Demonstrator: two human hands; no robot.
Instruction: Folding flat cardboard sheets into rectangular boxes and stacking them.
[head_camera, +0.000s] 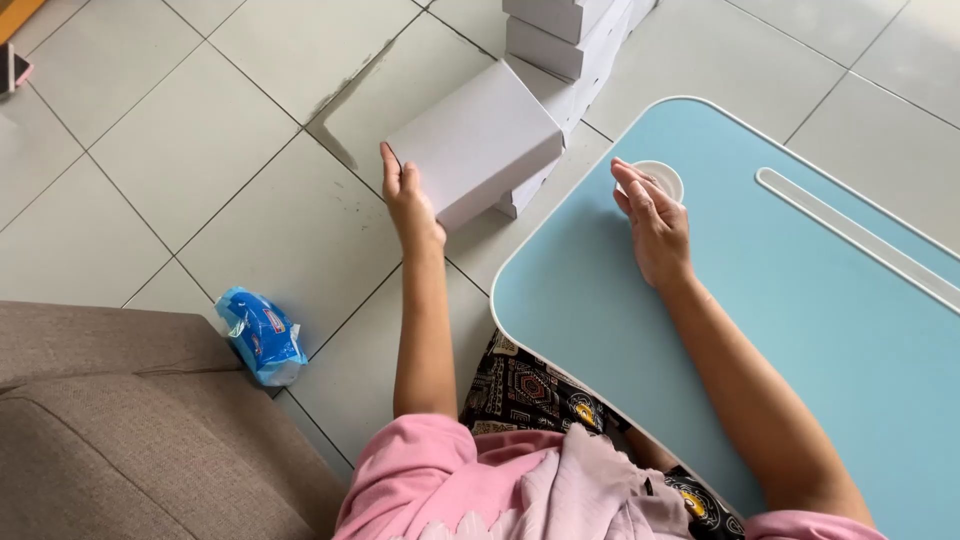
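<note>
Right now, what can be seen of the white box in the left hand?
The box is plain white, oblong, apparently cardboard, closed and unmarked. It is tilted, one end low beside a stack of like boxes on the tiled floor. The left hand grips its near end; whether it touches the stack cannot be told.

Pink top (440, 480) with short sleeves, paler pink folds of cloth at the front. Both forearms bare, no watch or rings seen. Dark patterned garment (525, 390) on the lap, geometric print in black, cream and orange.
</note>
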